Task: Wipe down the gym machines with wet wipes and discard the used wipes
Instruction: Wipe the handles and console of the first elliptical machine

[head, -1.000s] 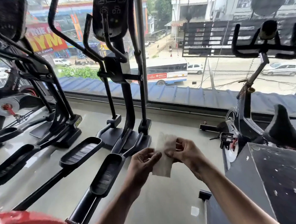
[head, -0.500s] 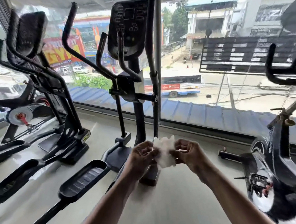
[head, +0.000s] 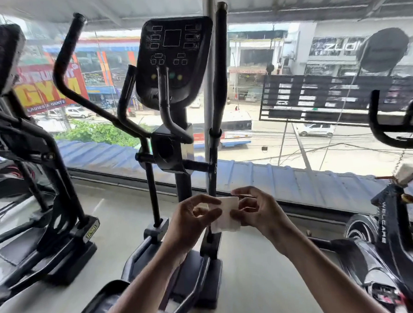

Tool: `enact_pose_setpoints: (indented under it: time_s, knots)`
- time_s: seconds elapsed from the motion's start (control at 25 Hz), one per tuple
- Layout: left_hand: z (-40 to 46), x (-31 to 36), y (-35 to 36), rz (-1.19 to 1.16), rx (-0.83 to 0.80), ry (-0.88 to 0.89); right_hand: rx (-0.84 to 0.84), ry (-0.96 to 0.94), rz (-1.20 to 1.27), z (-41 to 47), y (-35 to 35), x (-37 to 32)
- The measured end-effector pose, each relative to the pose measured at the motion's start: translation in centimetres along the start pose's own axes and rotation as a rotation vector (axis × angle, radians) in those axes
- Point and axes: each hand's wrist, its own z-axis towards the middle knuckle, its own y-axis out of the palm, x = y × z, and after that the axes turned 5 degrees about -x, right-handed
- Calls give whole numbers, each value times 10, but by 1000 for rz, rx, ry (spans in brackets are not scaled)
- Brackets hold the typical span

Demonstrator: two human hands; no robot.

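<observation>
Straight ahead, a black elliptical trainer [head: 175, 124] stands between the person and the window [head: 295, 132], its console [head: 174, 60] facing near and its curved handles rising to either side. A second elliptical [head: 47, 188] stands at left, and an exercise bike [head: 381, 231] at right, its handlebar [head: 391, 132] high near the frame edge. Both hands meet low in front of the centre machine's mast. The left hand [head: 192, 224] and right hand [head: 256, 213] each pinch a white wet wipe [head: 227, 215] with curled fingers clamped on its side edges. Compared with half a second ago, the wipe is folded into a neater, flatter rectangle instead of a crumpled bunch, and the console now fills the view's centre, closer. The wipe hangs roughly upright, its flat face toward the person, its long axis near vertical.
</observation>
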Motion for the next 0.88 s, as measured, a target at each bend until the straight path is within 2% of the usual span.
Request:
enact_pose_setpoints:
  time_s: [0.24,0.36,0.48,0.8,0.88]
  knots:
    - [98,30,-25,-94,32,174,211,-127,50,78,-5,-36]
    - [166,66,-33,-46,64,313,161,-232,35,131,-23,-80]
    - [213,108,-40,12,84,365,102,-317,-61,175,-40,-126]
    - [318,171,-92,15,148,621,208,-591,-201,286,-55,-220]
    - [339,164,-107,166,196,664,313,-658,-221,303,-61,-235]
